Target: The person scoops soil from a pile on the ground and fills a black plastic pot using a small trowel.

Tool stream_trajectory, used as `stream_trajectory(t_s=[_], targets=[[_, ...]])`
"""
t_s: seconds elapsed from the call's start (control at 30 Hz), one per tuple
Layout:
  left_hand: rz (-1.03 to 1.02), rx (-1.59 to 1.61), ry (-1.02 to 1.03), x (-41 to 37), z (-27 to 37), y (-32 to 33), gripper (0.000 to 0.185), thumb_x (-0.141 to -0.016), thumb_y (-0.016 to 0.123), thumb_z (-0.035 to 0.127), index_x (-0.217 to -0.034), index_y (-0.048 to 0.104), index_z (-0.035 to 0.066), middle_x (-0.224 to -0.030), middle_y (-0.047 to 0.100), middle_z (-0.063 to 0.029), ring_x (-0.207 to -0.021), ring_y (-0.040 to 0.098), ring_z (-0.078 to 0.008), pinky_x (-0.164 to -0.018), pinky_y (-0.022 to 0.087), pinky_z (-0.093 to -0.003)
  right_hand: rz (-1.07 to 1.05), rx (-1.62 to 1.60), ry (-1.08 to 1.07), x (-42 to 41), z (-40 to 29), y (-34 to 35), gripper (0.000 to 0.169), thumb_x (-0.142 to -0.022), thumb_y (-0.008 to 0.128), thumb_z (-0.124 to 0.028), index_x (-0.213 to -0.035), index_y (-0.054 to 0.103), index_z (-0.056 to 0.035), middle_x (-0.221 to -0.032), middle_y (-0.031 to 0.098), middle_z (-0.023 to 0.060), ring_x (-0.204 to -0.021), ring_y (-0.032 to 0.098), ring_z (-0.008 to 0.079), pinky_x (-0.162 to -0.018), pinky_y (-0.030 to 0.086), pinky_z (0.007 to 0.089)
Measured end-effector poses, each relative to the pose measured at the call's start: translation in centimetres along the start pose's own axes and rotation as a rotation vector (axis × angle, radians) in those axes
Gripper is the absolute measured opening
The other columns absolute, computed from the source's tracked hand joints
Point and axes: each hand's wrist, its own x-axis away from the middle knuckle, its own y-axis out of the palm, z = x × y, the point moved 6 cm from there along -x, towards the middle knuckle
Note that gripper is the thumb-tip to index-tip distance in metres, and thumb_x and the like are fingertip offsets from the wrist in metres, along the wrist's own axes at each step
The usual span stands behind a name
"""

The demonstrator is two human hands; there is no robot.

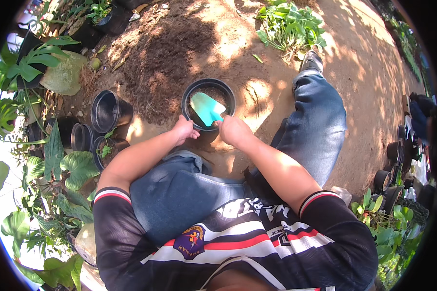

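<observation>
A black plastic plant pot [234, 105] stands on the bare ground in front of me, with dark soil [218, 94] inside it. My right hand [236, 131] is closed around the handle of a turquoise hand trowel [207, 108]. The trowel's broad blade lies over the soil, within the pot's rim, and hides part of it. My left hand [185, 131] holds the near left side of the pot, thumb by the rim and fingers against the outer wall.
Dark loose soil [160, 65] spreads beyond the pot. Several black pots [105, 111] stand at left, one with a seedling [105, 150]. An uprooted-looking leafy plant [291, 27] lies near my shoe [312, 62]. Potted plants [389, 222] line the right side. My jeans-clad legs [317, 120] flank the work.
</observation>
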Motion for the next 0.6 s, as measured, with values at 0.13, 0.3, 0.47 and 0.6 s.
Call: stream_trajectory(t_s=[0.13,0.3,0.47,0.6], targets=[[-0.086,0.001,-0.004,-1.0,-0.2,-0.3,0.023,-0.091,0.029,0.005,-0.110,0.016,0.002,-0.082,0.054,-0.0205,-0.052,0.057,-0.0212,-0.041,0.049,-0.0276,0.079,-0.082,0.010,-1.1,0.8,0.9,0.035,-0.090,0.042,-0.027,-0.091,0.062,0.0014,-0.089,0.062,0.0213,-0.087,0.060,0.0356,-0.076,0.048,0.0418],[-0.073,-0.001,-0.047,0.1,-0.3,0.4,0.026,-0.090,0.030,0.006,-0.110,0.013,0.002,-0.084,0.055,-0.0215,-0.054,0.059,-0.0226,-0.043,0.051,-0.0281,0.072,-0.034,-0.126,-1.0,0.0,1.6,0.035,-0.090,0.041,-0.027,-0.085,0.060,0.0020,-0.083,0.061,0.0231,-0.080,0.060,0.0371,-0.070,0.048,0.0430],[-0.079,0.021,-0.083,-0.1,-0.3,0.5,0.027,-0.090,0.030,0.005,-0.111,0.012,0.001,-0.085,0.055,-0.0215,-0.055,0.059,-0.0230,-0.044,0.051,-0.0286,0.257,-0.055,-0.205,-3.0,1.7,3.7,0.039,-0.091,0.041,-0.025,-0.070,0.058,0.0038,-0.068,0.058,0.0255,-0.063,0.060,0.0382,-0.057,0.048,0.0435],[-0.082,-0.011,-0.048,0.3,-0.1,0.3,0.023,-0.090,0.030,0.005,-0.108,0.015,0.001,-0.088,0.054,-0.0216,-0.056,0.060,-0.0234,-0.045,0.052,-0.0288,0.042,0.198,-0.277,-1.4,-0.8,2.2,0.037,-0.091,0.040,-0.029,-0.087,0.061,0.0010,-0.085,0.062,0.0206,-0.082,0.061,0.0349,-0.072,0.049,0.0417]])
